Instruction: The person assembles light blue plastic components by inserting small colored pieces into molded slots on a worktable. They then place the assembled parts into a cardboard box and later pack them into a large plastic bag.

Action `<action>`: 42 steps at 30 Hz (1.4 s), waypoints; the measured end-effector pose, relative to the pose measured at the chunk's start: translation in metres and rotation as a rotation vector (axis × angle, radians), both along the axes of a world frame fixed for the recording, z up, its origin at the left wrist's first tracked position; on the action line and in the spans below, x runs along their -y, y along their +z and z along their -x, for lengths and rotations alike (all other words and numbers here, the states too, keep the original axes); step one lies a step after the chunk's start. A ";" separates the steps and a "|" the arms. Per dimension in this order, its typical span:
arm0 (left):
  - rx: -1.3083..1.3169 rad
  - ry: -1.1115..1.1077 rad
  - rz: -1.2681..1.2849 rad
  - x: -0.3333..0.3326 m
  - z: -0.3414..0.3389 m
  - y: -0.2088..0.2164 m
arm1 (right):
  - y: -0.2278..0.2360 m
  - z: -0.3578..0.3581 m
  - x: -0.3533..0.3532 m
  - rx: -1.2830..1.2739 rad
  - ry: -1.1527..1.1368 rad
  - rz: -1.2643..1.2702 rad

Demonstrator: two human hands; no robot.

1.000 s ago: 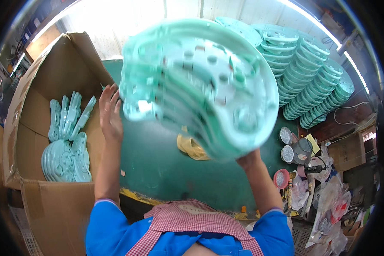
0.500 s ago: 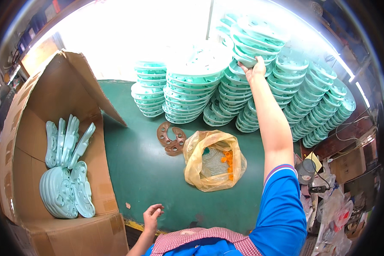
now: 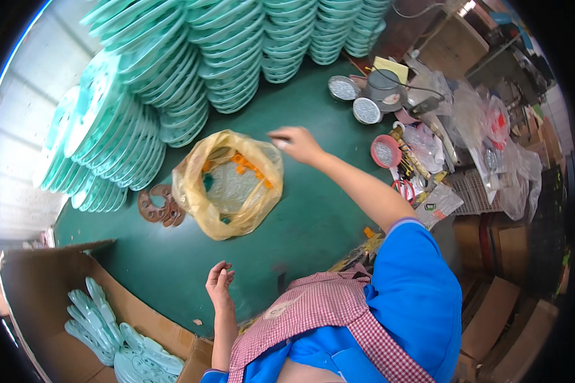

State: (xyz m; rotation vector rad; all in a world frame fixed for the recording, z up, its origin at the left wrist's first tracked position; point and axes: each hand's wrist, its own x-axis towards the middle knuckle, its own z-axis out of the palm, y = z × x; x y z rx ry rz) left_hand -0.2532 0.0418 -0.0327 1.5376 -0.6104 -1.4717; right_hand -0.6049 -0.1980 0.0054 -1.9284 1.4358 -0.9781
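Nearest, at the lower left, an open cardboard box holds pale green plastic discs standing on edge and leaning on one another. Beside it the person's blue sleeve and checked apron fill the lower middle.

The left hand is raised just above the near part of the green desk, palm up, its fingers loosely curled and slightly apart, holding nothing. It is well apart from everything on the desk.

Farther in, near the middle, lies a yellow bag, open at the top, with small orange parts and some clear plastic inside. Just left of the bag lie brown flat rings, touching each other.

The right hand reaches out over the desk just right of the bag's far rim, not touching it. Its fingers are drawn together, and something small and pale shows at their tips; whether they pinch it cannot be told, as the hand is blurred.

To the right, round metal tins, a red tin and plastic-wrapped clutter crowd the desk edge. At the far left and far middle, tall leaning stacks of green discs stand in rows.
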 end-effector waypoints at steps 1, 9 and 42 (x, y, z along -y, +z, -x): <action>-0.005 -0.057 -0.006 0.005 0.011 -0.002 | -0.026 0.039 -0.021 0.049 -0.157 -0.155; 0.145 -0.450 -0.042 0.086 0.141 -0.012 | -0.089 0.332 -0.112 -0.195 -1.059 0.192; 0.187 -0.503 0.033 0.430 0.540 -0.130 | -0.058 0.573 -0.102 -0.821 -1.189 -0.344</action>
